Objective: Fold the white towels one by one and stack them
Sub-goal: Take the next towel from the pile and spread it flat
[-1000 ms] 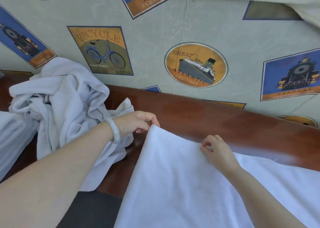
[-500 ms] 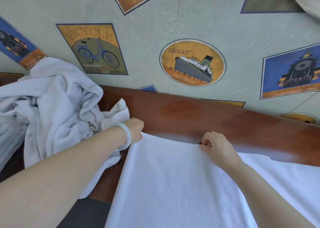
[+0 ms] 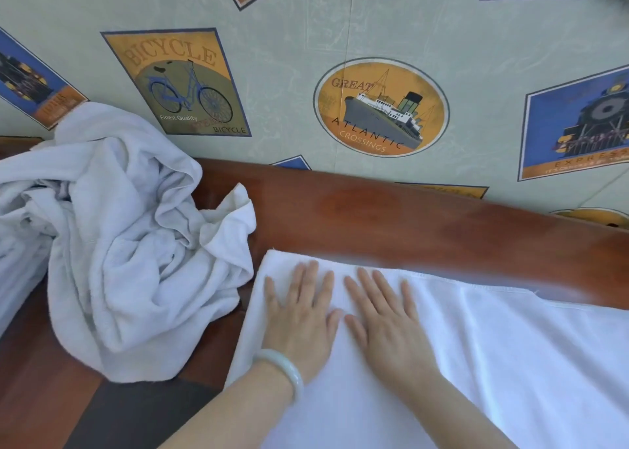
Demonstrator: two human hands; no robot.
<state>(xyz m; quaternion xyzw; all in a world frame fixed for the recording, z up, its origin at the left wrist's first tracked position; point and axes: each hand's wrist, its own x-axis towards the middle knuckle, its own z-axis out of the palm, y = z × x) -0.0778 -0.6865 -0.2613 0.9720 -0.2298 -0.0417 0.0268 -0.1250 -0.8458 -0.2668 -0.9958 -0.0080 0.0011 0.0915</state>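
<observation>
One crumpled pile (image 3: 119,244) beside towel (image 3: 510,363) — left hand (image 3: 299,319), right hand (image 3: 388,329) flat.

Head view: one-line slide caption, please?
Left hand and right hand press flat on a white towel beside a crumpled towel pile.

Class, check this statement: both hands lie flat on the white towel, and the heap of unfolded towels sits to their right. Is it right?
No. The head view shows the heap of unfolded towels to their left, not right. The left hand and right hand do lie flat on the white towel.
</observation>
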